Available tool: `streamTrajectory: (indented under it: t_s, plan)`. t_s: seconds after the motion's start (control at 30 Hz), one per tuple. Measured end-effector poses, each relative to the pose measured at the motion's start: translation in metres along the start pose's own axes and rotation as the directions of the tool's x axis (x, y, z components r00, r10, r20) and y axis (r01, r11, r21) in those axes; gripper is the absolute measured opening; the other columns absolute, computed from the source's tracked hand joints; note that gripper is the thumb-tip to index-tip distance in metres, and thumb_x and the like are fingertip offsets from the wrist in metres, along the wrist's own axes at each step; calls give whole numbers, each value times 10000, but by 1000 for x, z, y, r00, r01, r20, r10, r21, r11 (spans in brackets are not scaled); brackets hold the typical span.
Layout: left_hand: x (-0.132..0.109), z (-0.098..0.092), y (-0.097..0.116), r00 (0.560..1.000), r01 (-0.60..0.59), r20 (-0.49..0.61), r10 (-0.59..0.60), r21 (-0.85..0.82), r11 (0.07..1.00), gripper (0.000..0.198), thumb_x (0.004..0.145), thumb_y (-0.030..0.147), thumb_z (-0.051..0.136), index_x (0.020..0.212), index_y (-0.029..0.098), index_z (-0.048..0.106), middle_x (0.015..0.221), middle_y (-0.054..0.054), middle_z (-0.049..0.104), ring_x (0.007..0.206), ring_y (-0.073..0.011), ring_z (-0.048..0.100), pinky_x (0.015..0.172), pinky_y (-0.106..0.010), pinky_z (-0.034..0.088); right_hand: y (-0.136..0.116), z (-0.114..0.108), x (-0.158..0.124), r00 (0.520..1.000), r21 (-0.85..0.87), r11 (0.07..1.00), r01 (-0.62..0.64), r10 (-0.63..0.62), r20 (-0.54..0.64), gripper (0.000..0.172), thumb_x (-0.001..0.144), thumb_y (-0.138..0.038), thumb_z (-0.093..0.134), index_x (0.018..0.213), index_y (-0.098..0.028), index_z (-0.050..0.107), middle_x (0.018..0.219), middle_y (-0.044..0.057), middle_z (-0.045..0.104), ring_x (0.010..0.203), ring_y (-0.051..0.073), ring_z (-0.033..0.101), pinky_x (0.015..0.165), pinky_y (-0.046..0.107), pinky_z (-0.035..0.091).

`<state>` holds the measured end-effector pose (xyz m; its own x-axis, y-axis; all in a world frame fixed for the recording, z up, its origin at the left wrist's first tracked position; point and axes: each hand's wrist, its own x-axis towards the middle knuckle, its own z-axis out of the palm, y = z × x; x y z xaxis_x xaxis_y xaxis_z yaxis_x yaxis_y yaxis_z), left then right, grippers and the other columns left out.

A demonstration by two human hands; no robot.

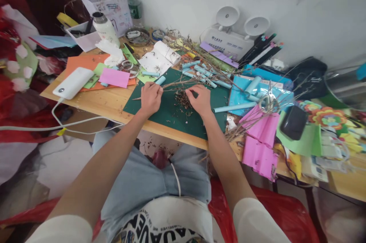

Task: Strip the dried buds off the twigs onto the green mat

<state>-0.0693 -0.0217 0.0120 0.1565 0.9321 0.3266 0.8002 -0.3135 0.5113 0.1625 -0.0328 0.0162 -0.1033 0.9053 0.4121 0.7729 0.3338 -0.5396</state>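
Note:
A thin, dry branch (178, 82) lies across the green cutting mat (160, 118), its tip poking out left of my fist. My left hand (151, 98) is closed around its thick end. To the right, my right hand (201, 100) is bent in a pinch just below the twigs. Whatever its fingertips hold is too small to make out. Between the hands sits a small heap of brown, dried plant bits (183, 99), with crumbs scattered around it on the mat.
Light blue paper tubes (203, 73) and more dry branches lie behind the mat. Scissors (268, 100), pink crepe paper (260, 147) and a black phone-like object (294, 123) are on the right. A white power bank (73, 82) with a cable and an uncapped bottle (105, 29) stand left.

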Motion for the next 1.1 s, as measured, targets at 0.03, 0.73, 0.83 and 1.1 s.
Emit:
streamTrajectory:
  t_s: [0.03,0.73,0.83,1.1]
  plan:
    - [0,0,0,1000,-1,1,1,0,1000,319,991,335,351,801,218,579,967,-80,644,1087,-265,501,862,-418,321,-3,2,0,1000,2,1000,7,-7,1,298,914,-435,547,983,-200,717,1001,80,712,990,250,611,906,397,405]
    - [0,1,-1,1000,-13,8,13,11,1000,300,986,331,368,818,216,588,980,-83,637,1093,-264,498,860,-418,324,-10,17,2,997,68,995,71,-70,-16,340,827,-432,677,1079,-205,706,1084,87,716,1032,273,626,921,416,458]
    - [0,0,0,1000,-22,7,22,10,1000,307,988,333,367,812,215,588,970,-81,637,1091,-263,498,856,-419,325,-14,22,3,998,71,996,57,-58,10,305,829,-447,683,1021,-213,721,1019,74,729,1001,264,632,908,410,458]
    - [0,0,0,999,-36,15,36,13,999,308,987,344,368,798,217,575,968,-82,635,1085,-261,502,845,-420,324,-19,19,0,998,69,996,60,-59,-17,203,931,-306,513,833,-203,659,889,61,704,914,223,612,855,359,425]
